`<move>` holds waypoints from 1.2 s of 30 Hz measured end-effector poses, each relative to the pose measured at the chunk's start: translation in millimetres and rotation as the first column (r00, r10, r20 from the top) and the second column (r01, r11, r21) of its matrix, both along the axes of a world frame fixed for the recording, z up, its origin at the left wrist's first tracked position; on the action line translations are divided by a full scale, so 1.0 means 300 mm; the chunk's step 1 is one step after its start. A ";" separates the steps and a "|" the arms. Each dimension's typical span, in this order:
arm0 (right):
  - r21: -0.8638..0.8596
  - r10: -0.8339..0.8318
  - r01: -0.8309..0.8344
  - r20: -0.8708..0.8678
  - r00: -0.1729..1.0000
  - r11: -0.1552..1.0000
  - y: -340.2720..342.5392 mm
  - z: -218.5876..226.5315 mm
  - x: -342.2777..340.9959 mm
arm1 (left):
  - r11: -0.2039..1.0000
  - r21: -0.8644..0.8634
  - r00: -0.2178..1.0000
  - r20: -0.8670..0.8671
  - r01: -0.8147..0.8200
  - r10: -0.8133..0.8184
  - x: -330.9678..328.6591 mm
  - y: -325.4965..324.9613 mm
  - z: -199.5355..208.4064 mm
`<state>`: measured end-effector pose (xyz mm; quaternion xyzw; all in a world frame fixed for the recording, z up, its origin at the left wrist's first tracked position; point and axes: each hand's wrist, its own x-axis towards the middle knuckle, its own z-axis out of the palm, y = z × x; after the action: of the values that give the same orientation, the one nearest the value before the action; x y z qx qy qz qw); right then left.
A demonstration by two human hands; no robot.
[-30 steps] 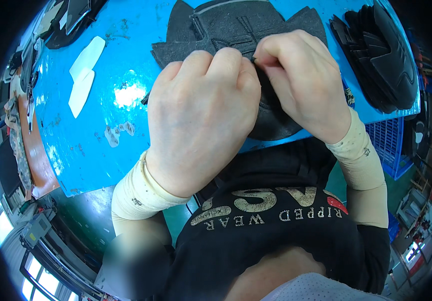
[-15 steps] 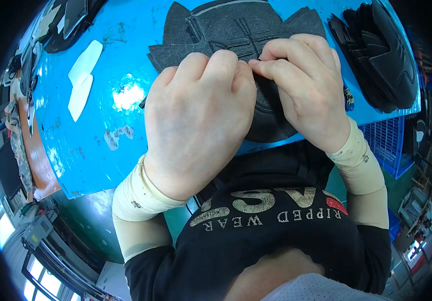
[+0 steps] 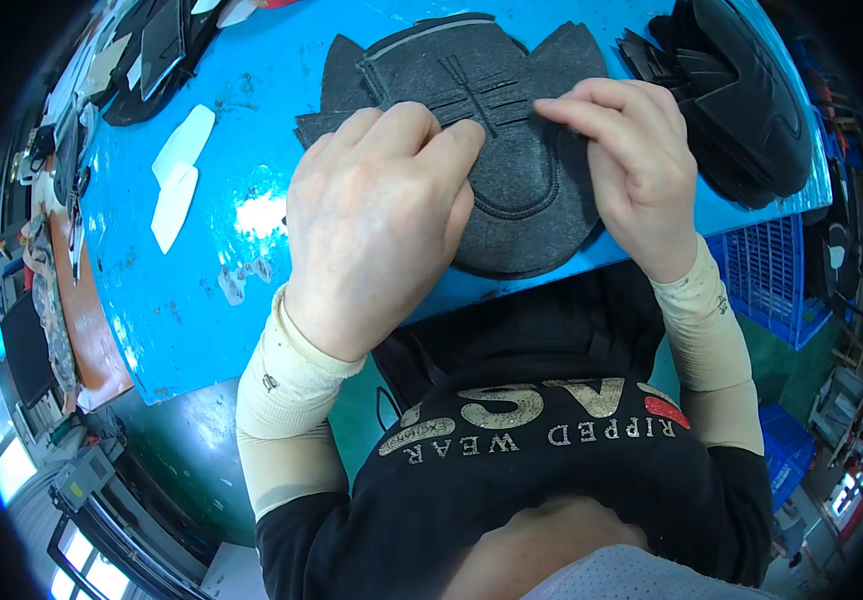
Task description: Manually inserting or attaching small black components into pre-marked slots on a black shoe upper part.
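A dark grey, felt-like moulded piece (image 3: 519, 230) lies flat on the blue table, with pointed flaps at its far corners. Raised crossing lines and a curved ridge mark its surface. My left hand (image 3: 376, 215) is over its left side, knuckles up and fingers curled; what they hold, if anything, is hidden. Above the right side, my right hand (image 3: 646, 160) has thumb and forefinger pressed together near the crossing lines. Whatever is in that pinch is too small to make out. A cream sleeve covers each forearm.
A stack of similar dark pieces (image 3: 736, 110) stands at the table's right. Two white cut-outs (image 3: 179, 180) lie on the blue table (image 3: 161, 320) to the left. More dark items (image 3: 161, 60) sit at the far left, and a blue crate (image 3: 766, 280) is below the right edge.
My hands have come apart from the middle of the piece, the left one toward the left, the right one rightward. The piece's near part now shows flat, where it was shaded and mostly covered.
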<state>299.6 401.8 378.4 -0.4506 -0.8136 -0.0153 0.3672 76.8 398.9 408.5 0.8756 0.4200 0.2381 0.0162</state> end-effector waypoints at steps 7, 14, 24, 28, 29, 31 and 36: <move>-0.023 0.081 -0.078 0.225 0.971 0.997 -0.001 0.031 -0.032 | 0.999 0.038 0.997 -0.078 0.021 -0.018 0.015 -0.008 0.005; 0.094 0.076 -0.076 0.008 0.997 0.993 0.008 -0.012 -0.027 | 0.996 -0.006 0.990 0.104 0.093 -0.092 -0.014 0.034 -0.037; -0.335 -0.310 0.238 -0.179 0.934 0.912 -0.071 0.006 -0.009 | 0.954 -0.272 0.377 0.903 0.128 0.207 -0.044 0.113 -0.053; -0.388 -0.257 0.000 -0.612 0.748 0.922 -0.072 -0.001 -0.052 | 0.958 -0.266 0.283 0.932 0.102 0.229 -0.072 0.142 -0.063; -0.388 -0.213 -0.133 -0.725 0.655 0.912 -0.077 0.005 -0.051 | 0.958 -0.271 0.248 0.938 0.093 0.241 -0.070 0.148 -0.062; -0.350 -0.165 -0.066 -0.589 0.791 0.934 -0.077 -0.004 -0.051 | 0.965 -0.250 0.231 0.946 0.080 0.226 -0.072 0.148 -0.060; -0.034 -0.075 0.106 -0.909 0.409 0.994 -0.020 0.149 0.089 | 0.944 -0.289 0.161 0.951 0.160 0.264 -0.098 0.143 -0.083</move>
<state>326.4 395.7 423.0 -0.4248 -0.4598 0.1993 0.7539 47.3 441.8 383.5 0.4801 0.3714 0.6753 0.4190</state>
